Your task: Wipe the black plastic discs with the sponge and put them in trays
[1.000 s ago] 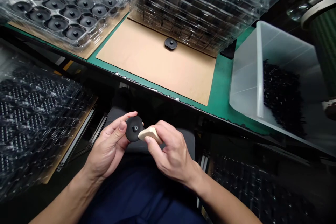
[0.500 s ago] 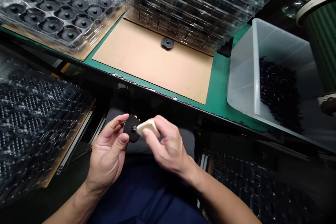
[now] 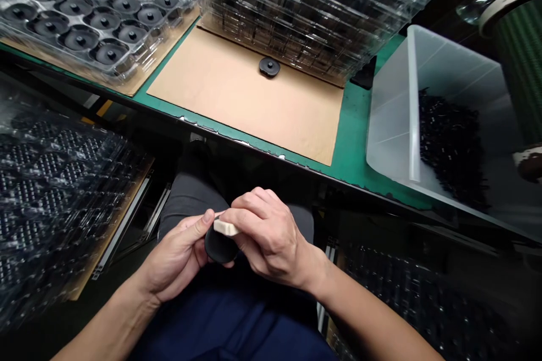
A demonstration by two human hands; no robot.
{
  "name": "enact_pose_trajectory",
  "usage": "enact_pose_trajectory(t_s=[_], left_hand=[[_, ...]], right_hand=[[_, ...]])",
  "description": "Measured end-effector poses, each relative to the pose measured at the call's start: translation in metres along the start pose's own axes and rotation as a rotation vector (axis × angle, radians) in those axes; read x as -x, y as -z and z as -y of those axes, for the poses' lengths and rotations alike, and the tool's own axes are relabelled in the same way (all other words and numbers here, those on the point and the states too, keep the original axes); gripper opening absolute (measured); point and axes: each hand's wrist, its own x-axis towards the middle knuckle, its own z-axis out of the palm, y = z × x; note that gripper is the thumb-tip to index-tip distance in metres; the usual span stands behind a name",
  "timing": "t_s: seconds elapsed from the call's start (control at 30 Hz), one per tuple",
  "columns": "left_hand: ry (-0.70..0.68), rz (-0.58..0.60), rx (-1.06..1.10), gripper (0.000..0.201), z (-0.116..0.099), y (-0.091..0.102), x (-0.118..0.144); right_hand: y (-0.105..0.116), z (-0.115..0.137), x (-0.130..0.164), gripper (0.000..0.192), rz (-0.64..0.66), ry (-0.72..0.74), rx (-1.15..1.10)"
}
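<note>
Over my lap, my left hand [image 3: 182,251] grips a round black disc [image 3: 220,248] by its left edge, thumb on top. My right hand [image 3: 269,231] is closed around a small cream-coloured block [image 3: 226,228], which lies against the upper part of the disc. The disc's central stub is hidden from view. A similar black disc with a stub in its middle [image 3: 270,67] rests on the brown cardboard sheet [image 3: 254,107] beyond the table edge.
At the far left, a clear plastic tray [image 3: 122,70] holds several black discs. Tall stacked clear trays [image 3: 317,11] stand behind the cardboard. A translucent bin [image 3: 389,118] with small black pieces [image 3: 451,146] is on the right. More trays [image 3: 63,197] sit low at left.
The disc has moved down and turned, so its stub no longer shows. My right hand has come closer over it, bringing the block from the stub to the disc's upper part.
</note>
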Motion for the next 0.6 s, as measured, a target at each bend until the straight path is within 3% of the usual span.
enact_pose_trajectory(t_s=[0.13, 0.2, 0.3, 0.4, 0.5, 0.6], left_hand=[[0.130, 0.044, 0.084, 0.039, 0.007, 0.005, 0.000], [0.098, 0.031, 0.146, 0.036, 0.007, 0.004, -0.001], [-0.145, -0.081, 0.173, 0.041, 0.002, -0.002, -0.004], [-0.380, -0.173, 0.097, 0.047, -0.003, -0.007, -0.006], [-0.415, -0.173, 0.037, 0.044, -0.004, -0.006, -0.006], [-0.250, -0.089, 0.005, 0.042, -0.005, 0.001, -0.004]], right_hand=[[0.004, -0.001, -0.004, 0.025, 0.102, 0.156, -0.036], [0.003, -0.001, -0.004, 0.023, 0.067, 0.158, -0.005], [-0.002, 0.001, -0.003, 0.016, -0.119, -0.142, 0.038], [-0.008, 0.004, 0.000, 0.027, -0.091, -0.454, -0.190], [-0.009, 0.006, 0.001, 0.023, -0.060, -0.458, -0.184], [-0.005, 0.004, 0.001, 0.018, -0.046, -0.328, 0.025]])
